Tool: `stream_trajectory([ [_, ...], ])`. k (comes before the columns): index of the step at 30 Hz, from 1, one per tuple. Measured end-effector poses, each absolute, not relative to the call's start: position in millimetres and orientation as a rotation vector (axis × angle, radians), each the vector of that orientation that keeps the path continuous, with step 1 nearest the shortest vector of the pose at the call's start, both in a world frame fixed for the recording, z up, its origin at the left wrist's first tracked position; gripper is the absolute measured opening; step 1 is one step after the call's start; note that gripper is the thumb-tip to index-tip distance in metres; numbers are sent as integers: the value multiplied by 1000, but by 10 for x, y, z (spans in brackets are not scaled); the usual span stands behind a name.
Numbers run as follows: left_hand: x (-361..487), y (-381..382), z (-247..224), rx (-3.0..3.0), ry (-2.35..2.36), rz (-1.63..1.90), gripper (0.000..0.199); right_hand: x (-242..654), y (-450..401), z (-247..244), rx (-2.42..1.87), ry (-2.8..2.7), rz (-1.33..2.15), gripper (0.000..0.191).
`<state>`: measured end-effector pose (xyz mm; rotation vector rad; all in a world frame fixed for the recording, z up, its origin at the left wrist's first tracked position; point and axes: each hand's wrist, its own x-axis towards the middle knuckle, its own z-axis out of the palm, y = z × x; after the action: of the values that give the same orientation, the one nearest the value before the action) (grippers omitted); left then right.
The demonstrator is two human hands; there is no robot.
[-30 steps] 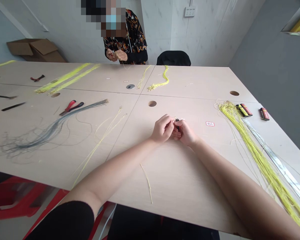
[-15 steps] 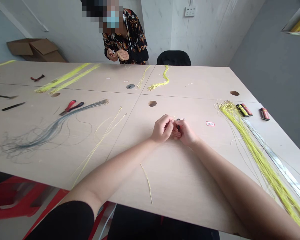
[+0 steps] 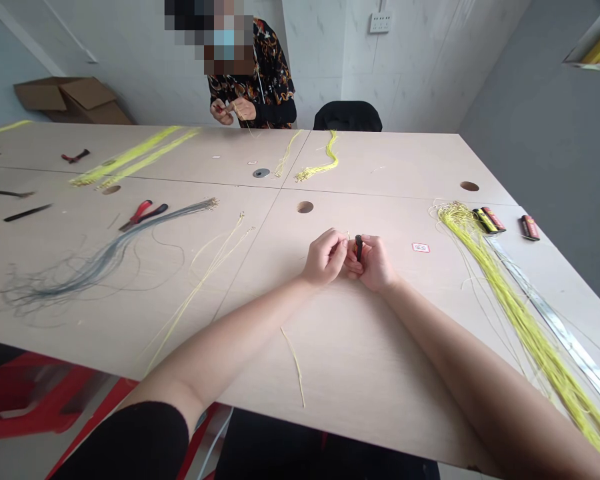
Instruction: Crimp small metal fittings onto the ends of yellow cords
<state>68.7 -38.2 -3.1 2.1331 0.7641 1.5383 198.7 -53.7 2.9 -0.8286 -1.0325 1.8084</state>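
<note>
My left hand [image 3: 326, 257] is closed in a pinch, with the tip of a thin yellow cord [image 3: 349, 235] showing at its fingertips. The rest of that cord is hidden by the fingers. Close against it, my right hand [image 3: 373, 263] is wrapped round a small black lighter [image 3: 359, 248], held upright with the thumb near its top. No flame can be made out. Nearer the front edge, a short loose yellow cord [image 3: 295, 363] lies on the table [image 3: 360, 373]. A small red-edged label [image 3: 421, 247] lies to the right of my hands.
Yellow cords [image 3: 510, 300] run down the right side, beside red and black cylinders [image 3: 490, 220] and a silvery strip [image 3: 545, 307]. Left are grey cords [image 3: 115, 250], red-handled pliers [image 3: 143, 213] and a few yellow cords [image 3: 205, 280]. A co-worker [image 3: 253, 80] handles cord across the table.
My right thumb has shifted on the lighter, and more of the lighter shows now. The left hand stays in place. Across the table, the co-worker's head and hands have moved slightly.
</note>
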Motion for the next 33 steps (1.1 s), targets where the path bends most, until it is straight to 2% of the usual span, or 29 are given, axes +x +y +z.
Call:
stream_trajectory([
  [13, 687, -377, -48, 2145, 761, 1529, 23, 1976, -516, -45, -883, -1031, 1719, 46],
  [25, 694, -386, -47, 2142, 754, 1529, 27, 1959, -515, -93, -925, -1068, 1683, 41],
  [33, 695, -391, -35, 2125, 784, 1517, 30, 1934, -555, -88, -920, -1124, 1515, 46],
])
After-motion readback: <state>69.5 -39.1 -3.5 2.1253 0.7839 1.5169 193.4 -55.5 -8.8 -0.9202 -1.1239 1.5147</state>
